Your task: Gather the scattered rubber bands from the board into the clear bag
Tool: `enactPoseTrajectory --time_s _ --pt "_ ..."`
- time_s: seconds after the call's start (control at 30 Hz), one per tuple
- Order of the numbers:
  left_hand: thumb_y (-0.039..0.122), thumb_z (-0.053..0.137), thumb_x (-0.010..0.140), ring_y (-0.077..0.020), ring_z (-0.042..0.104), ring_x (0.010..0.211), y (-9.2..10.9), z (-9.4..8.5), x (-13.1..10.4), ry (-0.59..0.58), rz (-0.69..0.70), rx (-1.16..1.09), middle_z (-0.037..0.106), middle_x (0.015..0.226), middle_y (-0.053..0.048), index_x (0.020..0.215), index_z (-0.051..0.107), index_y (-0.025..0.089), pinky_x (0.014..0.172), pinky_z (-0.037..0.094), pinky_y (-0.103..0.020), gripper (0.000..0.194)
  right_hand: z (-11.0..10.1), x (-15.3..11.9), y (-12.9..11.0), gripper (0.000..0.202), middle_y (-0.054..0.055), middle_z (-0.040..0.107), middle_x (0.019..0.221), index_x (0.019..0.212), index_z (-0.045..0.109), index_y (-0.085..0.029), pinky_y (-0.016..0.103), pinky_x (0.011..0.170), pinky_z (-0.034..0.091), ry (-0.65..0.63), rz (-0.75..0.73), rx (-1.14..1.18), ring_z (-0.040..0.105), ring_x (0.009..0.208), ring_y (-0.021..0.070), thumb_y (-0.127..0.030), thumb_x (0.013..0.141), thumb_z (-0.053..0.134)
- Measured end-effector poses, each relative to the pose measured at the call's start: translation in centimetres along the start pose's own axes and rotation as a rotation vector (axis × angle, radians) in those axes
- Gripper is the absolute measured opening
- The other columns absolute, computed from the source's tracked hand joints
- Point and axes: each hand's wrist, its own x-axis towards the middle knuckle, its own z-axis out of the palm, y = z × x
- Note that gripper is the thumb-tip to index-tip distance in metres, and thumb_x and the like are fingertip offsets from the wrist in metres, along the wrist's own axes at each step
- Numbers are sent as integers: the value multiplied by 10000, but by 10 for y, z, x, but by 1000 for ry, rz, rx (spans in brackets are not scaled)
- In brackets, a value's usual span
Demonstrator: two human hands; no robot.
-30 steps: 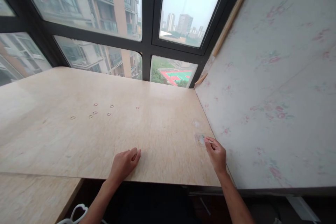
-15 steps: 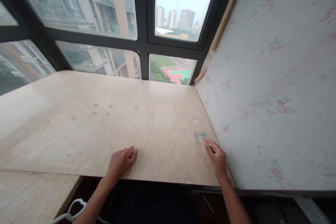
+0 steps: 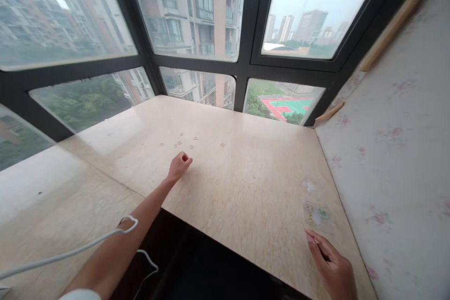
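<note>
My left hand [image 3: 179, 165] is curled closed just above the tabletop, on the near side of several small thin rings [image 3: 191, 147]. Whatever its fingers may hold is hidden. One reddish ring [image 3: 222, 145] lies apart from the others, to their right. Low on the right, my right hand [image 3: 332, 262] is closed in a pinch, thumb against forefinger; anything between the tips is too small to name. Just beyond those fingertips lies a clear, flat plastic box [image 3: 318, 214] with small coloured bits inside. A clear piece with a whitish patch [image 3: 309, 185] rests behind the box.
The beige marble-patterned tabletop [image 3: 239, 192] runs back to dark-framed windows [image 3: 242, 56]. A flower-papered wall [image 3: 393, 164] bounds it on the right. At the lower left, a white cable [image 3: 80, 246] crosses over my left forearm. The table's front edge drops into a dark gap.
My left hand has moved forward, closer to the group of rings. My right hand has drawn back from the clear box, still pinched. The view has turned to the left.
</note>
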Motion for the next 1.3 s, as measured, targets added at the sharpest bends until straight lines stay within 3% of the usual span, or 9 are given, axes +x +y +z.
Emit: enactPoseTrajectory --time_s 0.07,0.2,0.37,0.7,0.9,1.13,1.2,1.3 --pt "276 503 793 -172 605 793 -18 -12 26 -3 -46 74 639 838 -35 868 553 183 675 440 -249 130 1 0 3 414 55 747 921 896 739 -195 210 666 575 -2 -22 -21 715 834 226 -536 792 528" --pt "235 509 791 -233 603 963 -53 -31 61 -37 -75 212 631 1015 -93 1087 587 174 783 464 -306 311 2 1 6 423 47 749 909 879 747 -206 212 657 580 -14 -57 -72 717 824 228 -547 781 518" --pt "278 434 858 -254 600 1006 -68 -32 80 -115 1 362 572 1169 -106 1142 620 228 805 472 -331 344 2 5 5 410 33 751 880 858 758 -231 216 635 583 -38 -66 -116 722 791 228 -552 757 523" --pt "255 339 910 -295 619 961 -56 -28 89 -207 231 554 599 1122 -171 915 674 143 774 452 -380 354 2 6 5 428 28 752 864 854 760 -219 193 594 579 -19 -45 -153 723 779 223 -558 749 520" --pt "250 421 873 -264 635 899 -53 -35 92 -227 325 550 629 1062 -146 836 664 144 769 451 -362 267 2 5 7 428 30 751 884 863 757 -216 188 624 576 -29 -46 -146 720 810 218 -551 765 509" --pt "254 477 823 -202 635 887 -29 -39 76 -118 407 386 672 986 -60 872 651 195 767 457 -282 190 3 5 1 412 55 749 902 875 752 -203 211 665 580 -18 -52 -74 720 804 224 -536 776 532" --pt "277 485 819 -179 650 792 -15 -39 68 -89 416 302 690 885 -44 875 649 190 739 465 -268 194 2 5 -2 401 63 749 897 871 750 -197 214 664 580 -18 -50 -45 721 798 224 -524 783 535" --pt "300 522 794 -131 631 557 12 -39 53 -98 399 7 666 666 -2 822 645 167 640 474 -241 183 1 5 -7 391 78 749 888 875 745 -186 214 649 575 -15 -50 -5 721 787 223 -507 796 536"
